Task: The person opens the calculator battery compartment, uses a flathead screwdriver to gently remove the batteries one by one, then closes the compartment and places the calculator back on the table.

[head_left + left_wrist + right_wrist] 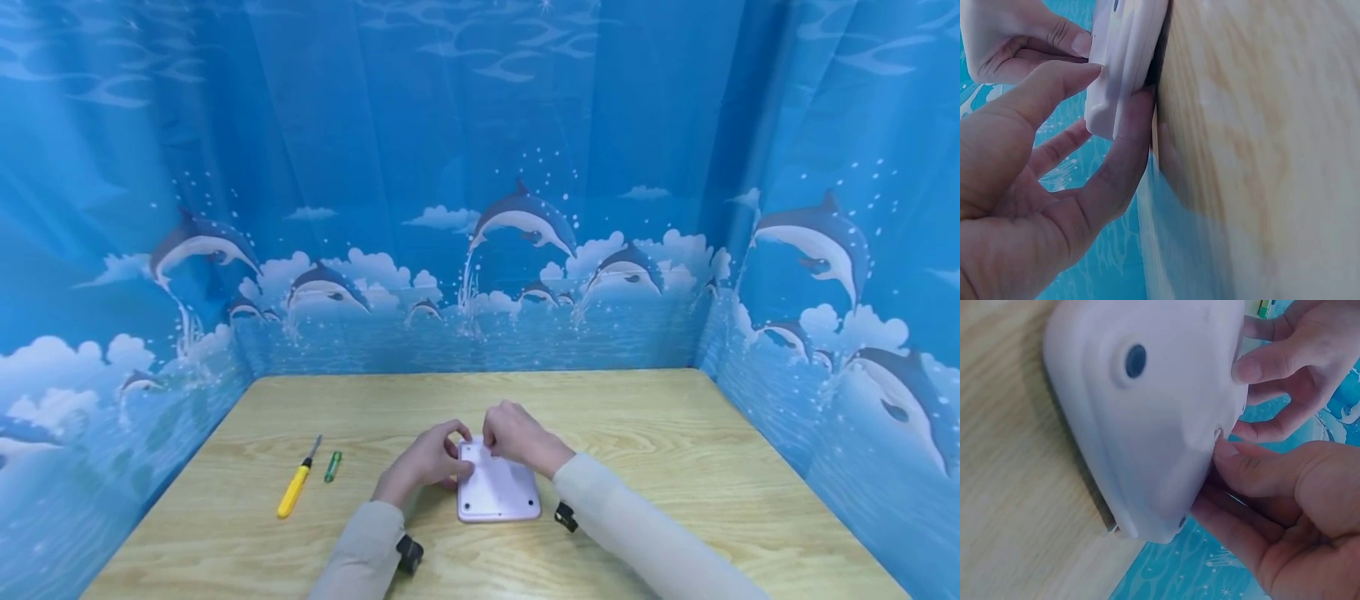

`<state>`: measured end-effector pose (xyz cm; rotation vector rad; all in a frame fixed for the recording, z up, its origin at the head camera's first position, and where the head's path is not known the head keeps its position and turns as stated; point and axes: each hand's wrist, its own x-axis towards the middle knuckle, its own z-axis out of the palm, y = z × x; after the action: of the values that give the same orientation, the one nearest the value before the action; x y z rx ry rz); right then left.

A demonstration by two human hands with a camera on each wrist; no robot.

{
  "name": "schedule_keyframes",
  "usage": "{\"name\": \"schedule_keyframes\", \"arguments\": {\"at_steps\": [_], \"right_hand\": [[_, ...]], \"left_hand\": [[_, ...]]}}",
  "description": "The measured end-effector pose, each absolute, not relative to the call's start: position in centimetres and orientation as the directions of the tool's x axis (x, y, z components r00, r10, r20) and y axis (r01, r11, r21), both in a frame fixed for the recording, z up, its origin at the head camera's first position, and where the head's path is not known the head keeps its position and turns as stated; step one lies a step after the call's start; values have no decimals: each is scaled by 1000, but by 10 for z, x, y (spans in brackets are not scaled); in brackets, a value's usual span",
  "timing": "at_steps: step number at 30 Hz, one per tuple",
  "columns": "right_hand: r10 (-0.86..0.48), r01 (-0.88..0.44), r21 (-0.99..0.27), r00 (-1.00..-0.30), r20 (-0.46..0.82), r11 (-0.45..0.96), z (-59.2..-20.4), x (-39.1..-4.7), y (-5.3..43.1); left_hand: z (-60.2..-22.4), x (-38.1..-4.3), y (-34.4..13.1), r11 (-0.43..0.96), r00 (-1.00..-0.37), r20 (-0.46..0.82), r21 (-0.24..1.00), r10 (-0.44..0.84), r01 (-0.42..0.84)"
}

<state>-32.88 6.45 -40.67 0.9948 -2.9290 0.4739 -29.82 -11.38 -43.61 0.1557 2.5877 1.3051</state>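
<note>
A pale pink-white flat device (501, 492) with rounded corners and dark round feet lies on the table, its footed side up. My left hand (431, 457) grips its left edge; in the left wrist view the thumb is on the upper face and a finger is tucked beneath the rim. At the far edge is my right hand (517, 435), fingers curled. In the right wrist view, that right hand (1297, 512) has its thumb tip at a small notch in the device (1154, 431) and a finger under the edge. The device's underside is hidden.
Left of the hands, a yellow-handled screwdriver (294, 487) lies on the wooden table (637, 417). Beside it is a small green cylinder (333, 467) that looks like a battery. Blue dolphin-print curtains (480, 125) enclose the table's back and sides.
</note>
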Motion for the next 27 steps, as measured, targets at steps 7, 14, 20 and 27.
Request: {"name": "schedule_keyframes", "arguments": {"at_steps": [7,14,20,27], "right_hand": [[-596,-598,-318,-795,116,736,-408,-326,72],[-503,-505,-386,-857,116,772,-405,-323,84],[-419,-412,-386,-905,71,825,-402,-319,94],[-347,-313,-419,-938,-7,852,-407,-314,102]], "left_hand": [[-434,-297,-115,579,-965,-166,815,205,-18],[-433,-296,-116,567,-965,-173,823,195,-33],[-429,-295,-117,582,-960,-194,812,202,-42],[-428,-291,-116,589,-948,-207,807,240,-27]]}}
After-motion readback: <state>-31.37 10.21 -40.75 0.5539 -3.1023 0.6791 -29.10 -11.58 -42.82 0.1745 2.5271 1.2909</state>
